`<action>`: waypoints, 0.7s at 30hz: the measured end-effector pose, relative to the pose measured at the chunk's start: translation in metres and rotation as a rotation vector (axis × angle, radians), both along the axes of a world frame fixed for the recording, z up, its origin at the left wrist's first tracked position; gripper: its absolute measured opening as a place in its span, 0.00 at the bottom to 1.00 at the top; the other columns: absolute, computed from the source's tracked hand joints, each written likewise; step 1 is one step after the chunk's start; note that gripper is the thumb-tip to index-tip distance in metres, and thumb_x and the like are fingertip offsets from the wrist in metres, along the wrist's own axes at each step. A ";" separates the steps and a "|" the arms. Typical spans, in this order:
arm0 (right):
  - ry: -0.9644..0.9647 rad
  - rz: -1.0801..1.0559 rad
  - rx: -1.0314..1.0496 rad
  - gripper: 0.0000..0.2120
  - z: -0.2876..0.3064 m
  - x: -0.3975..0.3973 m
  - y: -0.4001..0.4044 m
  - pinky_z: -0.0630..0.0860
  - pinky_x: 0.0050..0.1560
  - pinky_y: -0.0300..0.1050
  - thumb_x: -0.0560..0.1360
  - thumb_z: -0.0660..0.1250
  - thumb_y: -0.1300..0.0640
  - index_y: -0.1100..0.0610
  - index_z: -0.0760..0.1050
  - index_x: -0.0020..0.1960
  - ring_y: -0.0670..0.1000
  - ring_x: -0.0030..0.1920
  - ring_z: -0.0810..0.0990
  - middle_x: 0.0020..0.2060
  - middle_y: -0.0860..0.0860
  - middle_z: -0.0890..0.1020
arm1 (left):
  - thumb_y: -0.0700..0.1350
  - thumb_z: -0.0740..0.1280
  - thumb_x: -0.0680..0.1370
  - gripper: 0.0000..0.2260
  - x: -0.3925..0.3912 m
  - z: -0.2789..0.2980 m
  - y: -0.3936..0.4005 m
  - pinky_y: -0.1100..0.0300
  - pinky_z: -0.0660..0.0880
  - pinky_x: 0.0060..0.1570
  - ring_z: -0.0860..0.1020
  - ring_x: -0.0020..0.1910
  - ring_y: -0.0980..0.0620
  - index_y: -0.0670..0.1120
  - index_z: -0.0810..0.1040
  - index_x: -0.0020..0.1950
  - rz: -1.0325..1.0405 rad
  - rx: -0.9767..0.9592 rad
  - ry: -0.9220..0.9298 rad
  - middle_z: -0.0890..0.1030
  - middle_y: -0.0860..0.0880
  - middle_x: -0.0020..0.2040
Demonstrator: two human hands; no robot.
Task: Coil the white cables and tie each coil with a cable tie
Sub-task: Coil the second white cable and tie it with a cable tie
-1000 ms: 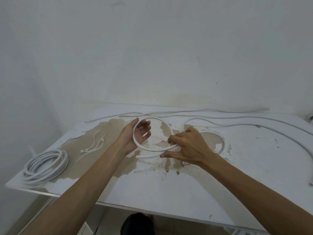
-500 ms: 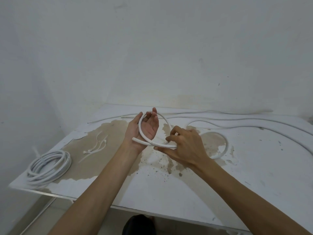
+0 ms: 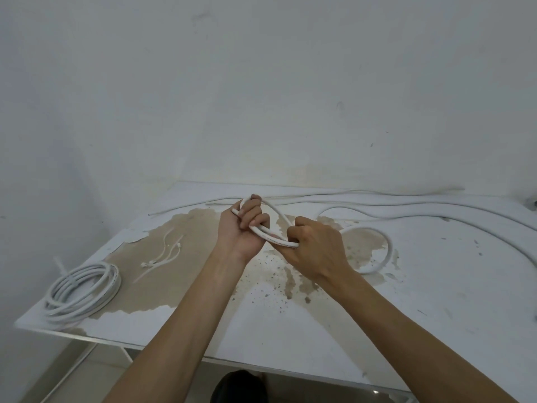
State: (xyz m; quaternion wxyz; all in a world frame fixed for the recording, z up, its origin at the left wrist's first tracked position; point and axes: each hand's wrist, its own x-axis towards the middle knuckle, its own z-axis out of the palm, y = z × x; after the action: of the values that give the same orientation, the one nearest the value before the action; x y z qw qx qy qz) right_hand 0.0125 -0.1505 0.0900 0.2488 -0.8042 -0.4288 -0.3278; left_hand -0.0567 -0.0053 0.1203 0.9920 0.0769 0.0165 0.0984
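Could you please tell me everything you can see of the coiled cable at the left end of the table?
The coiled cable is white, smooth and round, plastic-looking, wound into several loose oval loops. It lies flat near the left front corner of the table, partly on bare brown surface. Neither hand touches it. I cannot make out a tie on it.

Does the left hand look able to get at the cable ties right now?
Probably not yet: the left hand grips the cable loop with the right hand. The cable ties lie bare on the table, nothing between, once that grip is freed.
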 end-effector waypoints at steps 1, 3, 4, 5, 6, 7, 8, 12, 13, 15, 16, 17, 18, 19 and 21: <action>0.001 0.005 -0.004 0.31 -0.001 0.001 0.000 0.51 0.24 0.36 0.74 0.56 0.29 0.52 0.66 0.24 0.48 0.21 0.62 0.25 0.46 0.62 | 0.48 0.54 0.85 0.14 0.001 0.001 0.000 0.63 0.62 0.19 0.60 0.16 0.55 0.43 0.72 0.46 0.030 0.009 0.020 0.65 0.53 0.24; -0.008 0.019 -0.015 0.32 -0.003 0.002 0.001 0.54 0.23 0.36 0.74 0.55 0.28 0.52 0.67 0.24 0.48 0.21 0.63 0.25 0.46 0.63 | 0.64 0.57 0.81 0.25 -0.001 0.004 -0.001 0.64 0.58 0.19 0.57 0.17 0.56 0.41 0.74 0.44 0.086 0.060 0.061 0.60 0.53 0.23; -0.006 0.024 -0.018 0.33 -0.004 0.003 0.001 0.56 0.23 0.37 0.73 0.55 0.27 0.52 0.69 0.24 0.48 0.21 0.64 0.25 0.46 0.64 | 0.69 0.61 0.76 0.29 -0.002 0.007 -0.002 0.65 0.56 0.19 0.56 0.17 0.56 0.41 0.75 0.42 0.108 0.129 0.084 0.59 0.54 0.23; -0.001 0.027 -0.017 0.34 -0.004 0.004 0.001 0.58 0.22 0.37 0.73 0.55 0.26 0.53 0.72 0.25 0.49 0.21 0.66 0.25 0.46 0.66 | 0.70 0.65 0.73 0.28 -0.002 0.010 -0.003 0.66 0.55 0.20 0.56 0.17 0.56 0.43 0.75 0.39 0.127 0.221 0.110 0.57 0.54 0.23; -0.003 0.031 -0.011 0.34 -0.004 0.004 0.000 0.60 0.22 0.37 0.72 0.56 0.26 0.53 0.74 0.25 0.49 0.21 0.68 0.26 0.46 0.68 | 0.68 0.67 0.73 0.25 -0.003 0.013 -0.005 0.66 0.53 0.20 0.55 0.17 0.56 0.45 0.73 0.37 0.151 0.319 0.145 0.57 0.54 0.22; -0.014 0.048 0.001 0.33 -0.004 0.005 -0.001 0.61 0.22 0.37 0.72 0.57 0.25 0.53 0.76 0.27 0.48 0.22 0.68 0.28 0.45 0.71 | 0.65 0.67 0.76 0.23 -0.003 0.016 -0.005 0.66 0.53 0.20 0.55 0.17 0.56 0.47 0.70 0.35 0.174 0.408 0.182 0.56 0.54 0.22; -0.033 0.081 0.012 0.32 -0.004 0.006 -0.003 0.63 0.22 0.37 0.72 0.59 0.26 0.53 0.79 0.32 0.48 0.22 0.69 0.32 0.45 0.74 | 0.62 0.66 0.79 0.23 -0.003 0.020 -0.004 0.66 0.52 0.20 0.54 0.17 0.56 0.48 0.68 0.33 0.191 0.483 0.208 0.56 0.54 0.22; -0.205 0.284 -0.047 0.28 -0.008 0.013 -0.017 0.69 0.28 0.42 0.78 0.57 0.32 0.57 0.77 0.54 0.49 0.27 0.71 0.47 0.51 0.78 | 0.63 0.59 0.82 0.23 -0.008 0.042 0.009 0.65 0.53 0.19 0.53 0.17 0.57 0.50 0.63 0.34 0.173 0.658 0.211 0.56 0.55 0.22; -0.248 0.324 -0.065 0.24 -0.010 0.016 -0.020 0.69 0.28 0.43 0.81 0.56 0.36 0.57 0.75 0.52 0.50 0.27 0.70 0.43 0.51 0.77 | 0.64 0.58 0.82 0.23 -0.010 0.047 0.012 0.65 0.54 0.19 0.52 0.18 0.56 0.50 0.64 0.34 0.150 0.681 0.200 0.56 0.55 0.23; -0.269 0.343 -0.104 0.18 -0.011 0.023 -0.024 0.70 0.28 0.46 0.84 0.53 0.44 0.55 0.69 0.44 0.50 0.24 0.67 0.32 0.49 0.74 | 0.65 0.57 0.81 0.24 -0.016 0.056 0.013 0.66 0.55 0.19 0.49 0.22 0.55 0.49 0.65 0.34 0.100 0.715 0.180 0.56 0.55 0.23; -0.263 0.329 -0.116 0.17 -0.010 0.026 -0.026 0.72 0.27 0.47 0.85 0.53 0.47 0.54 0.67 0.42 0.50 0.23 0.66 0.29 0.48 0.71 | 0.65 0.57 0.81 0.24 -0.018 0.060 0.012 0.66 0.55 0.20 0.48 0.24 0.54 0.49 0.67 0.34 0.079 0.726 0.170 0.57 0.55 0.23; -0.258 0.318 -0.120 0.17 -0.008 0.026 -0.026 0.72 0.26 0.48 0.85 0.52 0.48 0.54 0.66 0.41 0.50 0.22 0.65 0.27 0.47 0.69 | 0.65 0.57 0.81 0.24 -0.020 0.063 0.012 0.66 0.55 0.20 0.48 0.24 0.54 0.49 0.68 0.34 0.065 0.729 0.159 0.57 0.55 0.23; -0.258 0.318 -0.115 0.18 -0.006 0.026 -0.026 0.72 0.25 0.48 0.86 0.51 0.48 0.54 0.65 0.40 0.50 0.21 0.65 0.27 0.47 0.68 | 0.65 0.57 0.81 0.24 -0.021 0.065 0.013 0.66 0.54 0.21 0.48 0.24 0.54 0.48 0.68 0.34 0.054 0.723 0.145 0.57 0.55 0.23; -0.261 0.333 -0.110 0.19 -0.005 0.023 -0.026 0.71 0.23 0.47 0.86 0.51 0.48 0.54 0.66 0.39 0.50 0.21 0.64 0.26 0.46 0.67 | 0.65 0.56 0.81 0.24 -0.023 0.068 0.014 0.66 0.54 0.21 0.48 0.24 0.54 0.48 0.69 0.34 0.045 0.709 0.131 0.58 0.55 0.22; -0.279 0.380 -0.108 0.21 -0.005 0.015 -0.026 0.67 0.22 0.44 0.86 0.50 0.48 0.55 0.66 0.38 0.49 0.20 0.62 0.25 0.47 0.67 | 0.64 0.55 0.82 0.24 -0.026 0.075 0.022 0.67 0.53 0.21 0.49 0.24 0.55 0.48 0.70 0.35 0.039 0.678 0.110 0.59 0.54 0.22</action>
State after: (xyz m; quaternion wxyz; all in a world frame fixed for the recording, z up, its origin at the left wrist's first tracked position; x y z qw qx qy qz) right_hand 0.0274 -0.1763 0.0853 0.2013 -0.6680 -0.6197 -0.3595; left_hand -0.0828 0.0170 0.1958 0.9055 0.4072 0.0378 0.1132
